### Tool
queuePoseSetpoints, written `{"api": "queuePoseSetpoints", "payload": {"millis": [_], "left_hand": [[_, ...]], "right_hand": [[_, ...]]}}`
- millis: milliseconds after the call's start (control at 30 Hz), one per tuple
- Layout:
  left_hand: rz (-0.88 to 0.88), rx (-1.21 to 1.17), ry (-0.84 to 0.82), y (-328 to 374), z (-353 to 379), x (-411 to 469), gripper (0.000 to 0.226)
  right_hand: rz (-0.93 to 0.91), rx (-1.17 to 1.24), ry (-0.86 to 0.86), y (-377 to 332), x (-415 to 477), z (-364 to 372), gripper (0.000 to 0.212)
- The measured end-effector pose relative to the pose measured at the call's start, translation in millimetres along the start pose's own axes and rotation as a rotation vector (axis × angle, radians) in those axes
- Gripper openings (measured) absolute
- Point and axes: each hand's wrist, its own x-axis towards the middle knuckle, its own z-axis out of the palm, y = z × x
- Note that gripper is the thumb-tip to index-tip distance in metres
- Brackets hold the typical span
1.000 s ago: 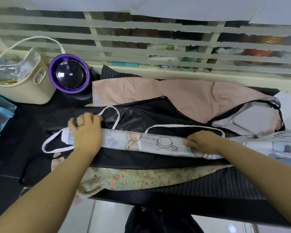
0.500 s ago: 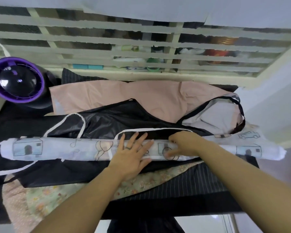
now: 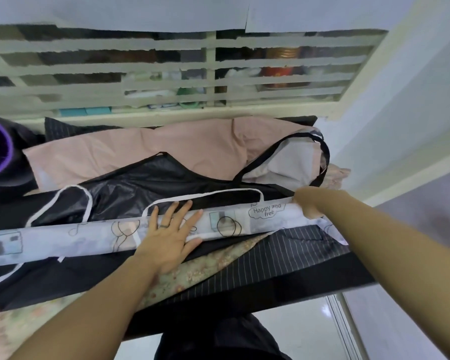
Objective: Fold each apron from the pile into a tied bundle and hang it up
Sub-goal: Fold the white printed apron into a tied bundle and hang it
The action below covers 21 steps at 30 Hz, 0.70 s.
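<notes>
Left hand (image 3: 170,237): flat, fingers spread, pressing the fold so it does not open
Printed apron (image 3: 76,239): long folded strip across the bench (image 3: 322,275), on the pile (image 3: 140,183)
Right hand (image 3: 307,203): curled around the strip's right end, probably to fold it inward

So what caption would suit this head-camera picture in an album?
The left hand presses flat on the rolled printed apron while the right hand grips its end.

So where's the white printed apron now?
In the head view, the white printed apron lies as a long folded strip across the black apron, from the left edge rightward; the left hand presses its middle, the right hand grips its right end.
</notes>
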Motion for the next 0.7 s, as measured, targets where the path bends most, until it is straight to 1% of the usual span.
{"api": "queuePoseSetpoints", "payload": {"millis": [67,133,167,200,233,267,300,367,400,433,500,533,600,633,700], "left_hand": [[0.002,-0.005,-0.001,-0.5,0.5,-0.5,0.088],[0.003,-0.01,0.009,-0.8,1.7,-0.8,0.088],[0.002,-0.012,0.014,0.0,2.1,-0.1,0.088],[-0.002,-0.01,0.015,-1.1,2.6,0.0,0.088],[-0.007,-0.001,0.015,-0.7,2.6,0.9,0.087],[-0.01,0.01,0.011,-1.2,2.7,1.2,0.087],[-0.011,0.018,0.006,-0.5,2.7,0.7,0.087],[-0.015,0.02,-0.001,-0.5,2.6,0.4,0.088],[-0.015,0.019,-0.001,-0.7,2.7,0.2,0.089],[-0.014,0.016,-0.004,0.1,2.0,0.3,0.089],[-0.012,0.008,-0.019,0.1,1.0,0.5,0.09],[-0.013,0.012,-0.027,0.2,0.8,0.6,0.091],[-0.016,0.025,-0.033,0.6,0.2,1.8,0.093],[-0.02,0.025,-0.037,0.5,0.7,1.7,0.093],[-0.024,0.04,-0.048,0.0,1.7,2.4,0.091]], "right_hand": [[0.036,-0.044,-0.014,5.3,2.0,0.7,0.038],[0.084,-0.098,-0.019,13.3,5.6,2.2,0.036],[0.107,-0.101,-0.005,19.6,7.9,3.5,0.029],[0.13,-0.094,0.013,24.2,8.8,4.3,0.017],[0.142,-0.069,0.065,31.1,8.6,7.0,0.009],[0.14,-0.013,0.125,37.6,6.3,9.8,0.009],[0.126,0.081,0.183,46.3,3.3,15.8,0.012],[0.078,0.381,0.328,61.9,-8.4,31.3,0.013],[0.059,0.592,0.404,69.5,-15.1,41.0,0.011],[0.055,0.858,0.465,77.0,-23.1,52.1,0.009],[0.087,1.425,0.502,84.9,-30.0,73.5,0.016],[0.115,1.622,0.494,86.5,-28.5,83.8,0.019],[0.161,1.848,0.493,82.3,-23.9,98.6,0.022],[0.184,1.885,0.51,77.5,-20.6,101.7,0.024],[0.248,1.827,0.6,67.5,-16.5,103.1,0.026]]}}
